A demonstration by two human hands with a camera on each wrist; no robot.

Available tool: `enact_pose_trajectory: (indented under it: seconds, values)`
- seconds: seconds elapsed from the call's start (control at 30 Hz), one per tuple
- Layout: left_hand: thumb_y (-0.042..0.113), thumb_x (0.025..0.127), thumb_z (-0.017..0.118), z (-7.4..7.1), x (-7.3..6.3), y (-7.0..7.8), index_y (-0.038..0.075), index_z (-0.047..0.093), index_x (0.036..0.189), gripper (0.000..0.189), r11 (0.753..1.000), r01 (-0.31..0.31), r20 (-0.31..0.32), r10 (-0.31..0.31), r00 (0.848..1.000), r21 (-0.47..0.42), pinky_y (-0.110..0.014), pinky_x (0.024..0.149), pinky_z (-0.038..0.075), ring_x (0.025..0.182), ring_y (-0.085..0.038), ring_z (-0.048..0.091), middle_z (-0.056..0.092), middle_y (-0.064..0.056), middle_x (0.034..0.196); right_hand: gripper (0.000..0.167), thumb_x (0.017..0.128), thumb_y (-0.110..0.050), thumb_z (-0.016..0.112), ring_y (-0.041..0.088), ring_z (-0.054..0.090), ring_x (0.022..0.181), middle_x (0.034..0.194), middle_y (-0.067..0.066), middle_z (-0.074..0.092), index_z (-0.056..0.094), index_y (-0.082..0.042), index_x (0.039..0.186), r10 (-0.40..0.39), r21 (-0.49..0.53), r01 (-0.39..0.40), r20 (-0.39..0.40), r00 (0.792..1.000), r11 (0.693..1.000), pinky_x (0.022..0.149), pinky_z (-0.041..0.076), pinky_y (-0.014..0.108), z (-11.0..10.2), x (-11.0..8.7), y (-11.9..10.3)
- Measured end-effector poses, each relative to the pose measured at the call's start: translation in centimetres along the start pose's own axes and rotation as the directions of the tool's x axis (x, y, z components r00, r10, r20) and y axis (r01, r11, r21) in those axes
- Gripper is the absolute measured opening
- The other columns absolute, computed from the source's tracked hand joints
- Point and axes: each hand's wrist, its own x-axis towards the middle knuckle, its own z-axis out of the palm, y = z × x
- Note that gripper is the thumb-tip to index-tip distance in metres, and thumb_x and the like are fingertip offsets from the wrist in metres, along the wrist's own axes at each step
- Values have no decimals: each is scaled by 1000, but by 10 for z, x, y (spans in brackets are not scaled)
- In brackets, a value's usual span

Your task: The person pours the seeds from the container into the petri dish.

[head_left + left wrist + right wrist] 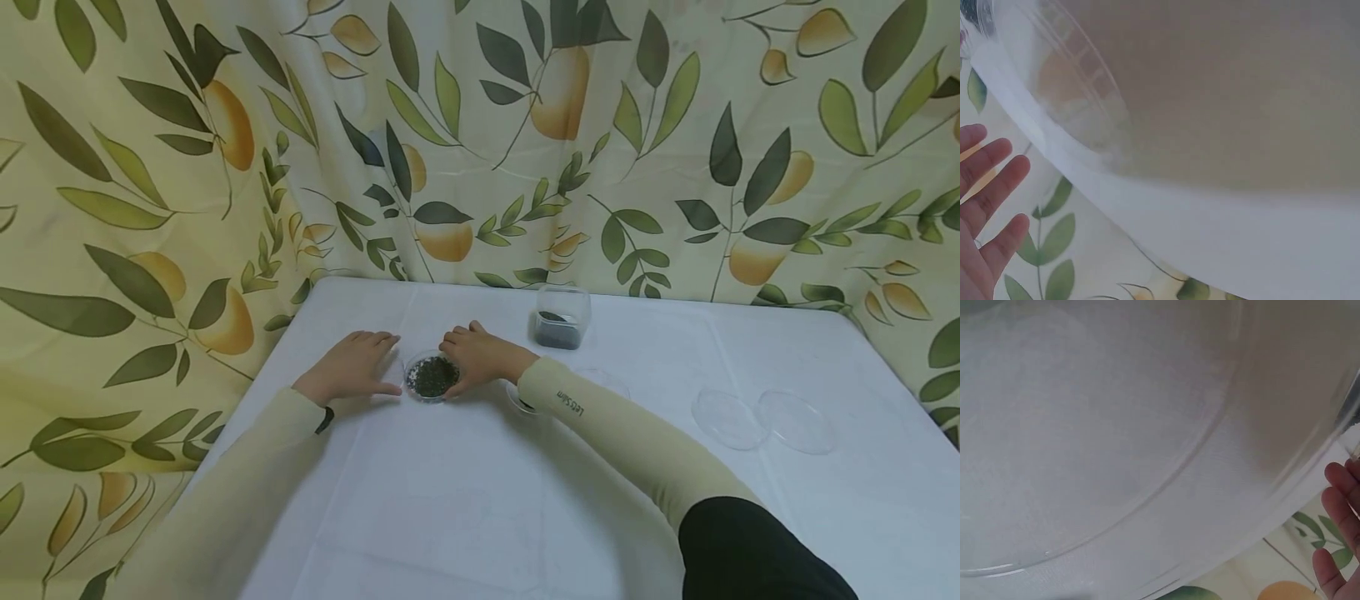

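White cloth covers the desk [450,517], which spreads across the lower half of the frame. Nearest, a black sleeve [750,550] enters at the lower right; pale arm covers [622,437] run along both forearms, and a black band [325,420] shows at the left wrist. Two clear round plastic pieces [796,422] lie side by side toward the right edge, and the rim of a clear saucer [514,398] peeks out from under the right forearm.

A little left of the frame's centre is the round dish [432,377], shallow and see-through, with dark, crumbly bits inside and white showing between them. It sits between the two hands. The right-hand grip [482,356] has thumb and fingers bent about its right edge; how firmly, I cannot tell. The left-hand grip [352,362] is spread wide, thumb well away from the fingers, holding nothing, just beside the dish's left edge.

Farther back, a clear box [570,304] contains something dark. Behind everything, a curtain [465,150] printed with green leaves and orange fruit fills the upper half.
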Motion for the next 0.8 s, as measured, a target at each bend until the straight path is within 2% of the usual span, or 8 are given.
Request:
enact_pose_trajectory:
  seconds: [0.33, 0.5, 0.8]
  values:
    - [64, 75, 64, 6, -15, -17, -1, 40, 140, 95, 1000, 19, -21, -19, 1000, -6, -49, 109, 32, 128, -36, 45, 48, -21, 138, 80, 75, -65, 64, 21, 48, 114, 123, 6, 55, 52, -7, 128, 6, 12, -6, 12, 1000, 1000, 95, 35, 41, -5, -2, -3]
    - [65, 74, 64, 6, -19, -19, 0, 40, 140, 95, 1000, 19, -29, -19, 999, -7, -49, 109, 32, 127, -36, 45, 49, -20, 137, 81, 74, -64, 65, 22, 47, 115, 125, 7, 55, 51, -6, 129, 29, 26, -30, 34, 999, 999, 94, 34, 40, -9, -3, -7]
    - [63, 74, 65, 5, -24, -20, -2, 41, 138, 94, 1000, 19, -48, -19, 999, -4, -50, 107, 34, 126, -37, 47, 50, -21, 135, 81, 75, -61, 68, 23, 45, 120, 131, 7, 52, 49, -7, 133, 105, 66, -111, 88, 991, 992, 102, 32, 46, -15, -5, -14]
